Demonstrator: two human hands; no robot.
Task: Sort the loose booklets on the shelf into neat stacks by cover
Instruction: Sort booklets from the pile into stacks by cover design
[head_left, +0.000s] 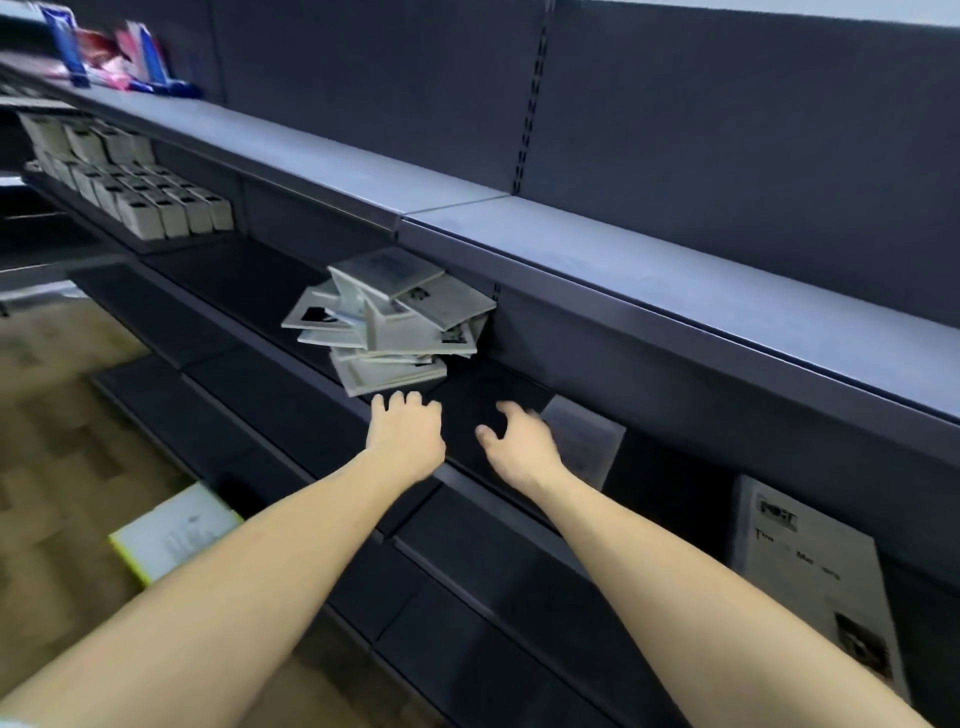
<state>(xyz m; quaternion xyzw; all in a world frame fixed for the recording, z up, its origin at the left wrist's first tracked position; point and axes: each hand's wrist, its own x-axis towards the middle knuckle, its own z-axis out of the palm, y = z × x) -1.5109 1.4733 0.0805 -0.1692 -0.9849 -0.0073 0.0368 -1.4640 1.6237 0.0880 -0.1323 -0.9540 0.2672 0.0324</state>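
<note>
Sorting is barely beginning: the jumbled heap of pale grey paper booklets (389, 322) is lying unsorted on the dark metal shelf (249, 280) at frame centre. The left hand (407, 428) and right hand (519, 441) are hovering just below it, each grip loose and holding nothing.

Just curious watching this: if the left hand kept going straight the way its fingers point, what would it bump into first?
Most likely the messy pile of booklets: the left hand points up-shelf at its lowest booklet, just beyond the fingertips. Depth is hard to judge.

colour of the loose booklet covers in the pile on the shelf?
Pale grey-white covers with small dark printed patches, on the messy booklet pile; the head view shows it.
</note>
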